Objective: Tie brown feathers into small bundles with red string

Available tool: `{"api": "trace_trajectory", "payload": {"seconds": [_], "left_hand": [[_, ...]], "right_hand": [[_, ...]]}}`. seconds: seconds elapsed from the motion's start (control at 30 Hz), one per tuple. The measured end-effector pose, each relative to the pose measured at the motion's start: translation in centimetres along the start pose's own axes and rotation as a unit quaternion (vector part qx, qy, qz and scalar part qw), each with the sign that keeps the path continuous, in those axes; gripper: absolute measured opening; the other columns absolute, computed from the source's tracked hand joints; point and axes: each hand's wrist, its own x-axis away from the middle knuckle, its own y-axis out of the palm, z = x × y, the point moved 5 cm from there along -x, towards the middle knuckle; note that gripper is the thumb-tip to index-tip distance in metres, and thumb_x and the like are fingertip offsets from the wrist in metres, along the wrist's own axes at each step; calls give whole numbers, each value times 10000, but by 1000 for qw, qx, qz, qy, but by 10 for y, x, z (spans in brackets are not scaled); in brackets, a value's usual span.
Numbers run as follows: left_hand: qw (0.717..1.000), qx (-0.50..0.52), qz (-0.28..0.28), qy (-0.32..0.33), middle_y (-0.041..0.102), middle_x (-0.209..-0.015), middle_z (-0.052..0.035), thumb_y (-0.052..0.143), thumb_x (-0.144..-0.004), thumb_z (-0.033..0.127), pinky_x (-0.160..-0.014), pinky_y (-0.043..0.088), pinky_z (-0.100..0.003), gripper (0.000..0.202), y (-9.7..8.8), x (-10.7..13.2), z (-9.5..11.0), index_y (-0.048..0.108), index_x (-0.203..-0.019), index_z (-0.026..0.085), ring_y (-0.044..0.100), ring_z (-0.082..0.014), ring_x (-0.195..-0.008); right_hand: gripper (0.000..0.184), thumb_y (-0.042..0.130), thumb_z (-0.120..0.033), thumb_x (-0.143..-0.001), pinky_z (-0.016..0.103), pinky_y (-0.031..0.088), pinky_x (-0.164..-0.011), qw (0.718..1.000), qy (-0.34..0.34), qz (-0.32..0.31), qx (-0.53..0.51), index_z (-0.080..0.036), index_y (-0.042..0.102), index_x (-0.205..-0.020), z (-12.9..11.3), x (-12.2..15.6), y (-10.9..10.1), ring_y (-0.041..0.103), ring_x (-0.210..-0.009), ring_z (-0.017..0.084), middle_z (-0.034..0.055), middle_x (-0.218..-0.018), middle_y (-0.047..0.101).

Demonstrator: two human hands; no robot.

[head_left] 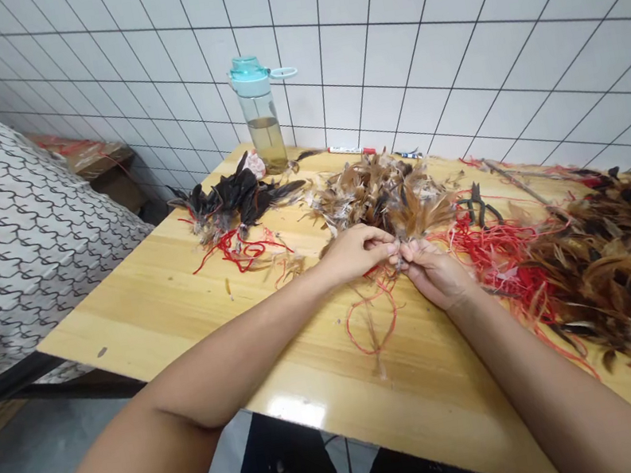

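My left hand (354, 250) and my right hand (435, 271) meet over the middle of the wooden table (179, 291). Both pinch the base of a small bunch of brown feathers (418, 215) that fans away from me. A thin red string (372, 316) trails in loops from the pinch toward me. Just behind the bunch lies a heap of brown and white feathers (371, 187).
A pile of black feathers (233, 198) with red string lies at the far left. A large brown feather mass (627, 257) and red string tangle (493, 251) fill the right. Black pliers (478, 203), a teal-lidded bottle (260, 112) and a pen (350, 151) sit near the tiled wall.
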Motion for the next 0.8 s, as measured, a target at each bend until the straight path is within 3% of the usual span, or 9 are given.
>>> {"api": "trace_trajectory", "payload": {"seconds": [0.13,0.27,0.43,0.57,0.8], "left_hand": [[982,187,-10,-30,651,-722,-14,684,-727,251,-680,457,-227,251,10,3,-3,663,-934,109,580,-100,-673],[958,282,-16,-46,605,-677,20,741,-663,219,-657,432,-207,220,13,5,-3,626,-820,116,550,-71,-638],[949,312,-28,-36,592,-666,14,760,-657,304,-641,401,-203,273,14,3,-7,574,-724,115,536,-68,-632],[938,344,-31,-42,581,-667,15,763,-657,359,-619,386,-201,325,12,1,-11,545,-719,126,522,-63,-610],[931,355,-53,-63,566,-627,23,746,-676,331,-552,347,-187,297,11,1,-11,527,-723,136,496,-49,-541]], "right_hand": [[311,770,-412,-635,314,421,-661,999,-2,-16,35,-219,546,-537,0,1,2,474,-670,171,4,-606,465],[328,796,-432,-587,303,413,-641,999,-9,-3,50,-224,549,-530,-1,2,0,423,-651,165,4,-605,443],[283,767,-395,-654,275,394,-620,1000,-21,-7,21,-210,576,-557,-1,0,-1,418,-636,140,-1,-616,447],[221,739,-350,-701,264,393,-602,999,-23,35,5,-202,593,-628,2,-3,-6,461,-647,124,4,-687,517],[312,730,-471,-686,261,352,-559,990,-50,104,87,-188,609,-636,7,-3,-10,404,-559,101,-12,-614,514]]}}
